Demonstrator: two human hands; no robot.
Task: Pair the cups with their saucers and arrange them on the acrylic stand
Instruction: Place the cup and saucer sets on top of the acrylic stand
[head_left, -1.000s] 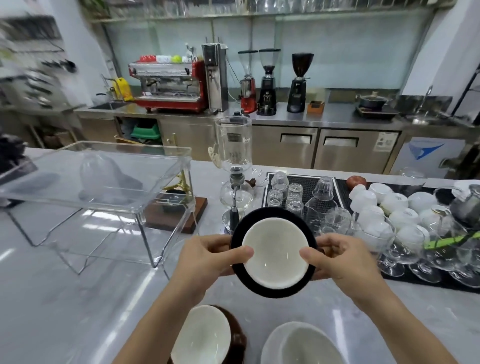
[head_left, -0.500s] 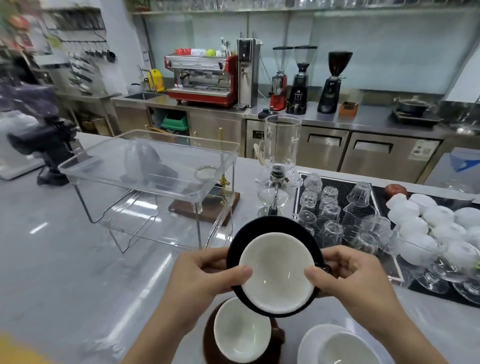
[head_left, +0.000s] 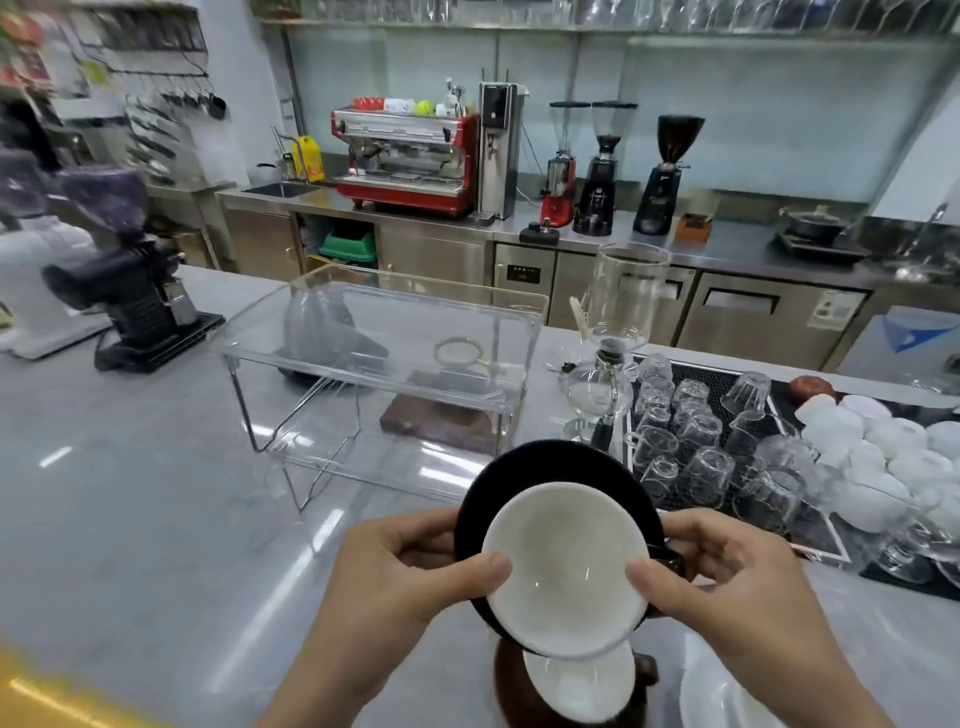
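I hold a black cup with a white inside (head_left: 565, 566) on its black saucer (head_left: 519, 467) above the counter, tilted toward me. My left hand (head_left: 410, 571) grips the set's left side, thumb on the cup rim. My right hand (head_left: 727, 577) grips the right side by the cup's handle, thumb on the rim. The clear acrylic stand (head_left: 384, 353) sits on the counter ahead and to the left, with nothing on its top shelf. Below my hands rest a brown cup on a brown saucer (head_left: 579, 686) and a white cup and saucer (head_left: 722, 691).
A glass siphon brewer (head_left: 615, 353) stands right of the stand. A black mat (head_left: 722, 384) holds several upturned glasses (head_left: 691, 447) and white cups (head_left: 883, 457). A black grinder (head_left: 130, 306) sits at the far left. A wooden block (head_left: 436, 421) lies behind the stand.
My view swung left and drew nearer to the acrylic stand. The black cup and saucer stayed in both hands, now tilted more toward me, above the brown cup.
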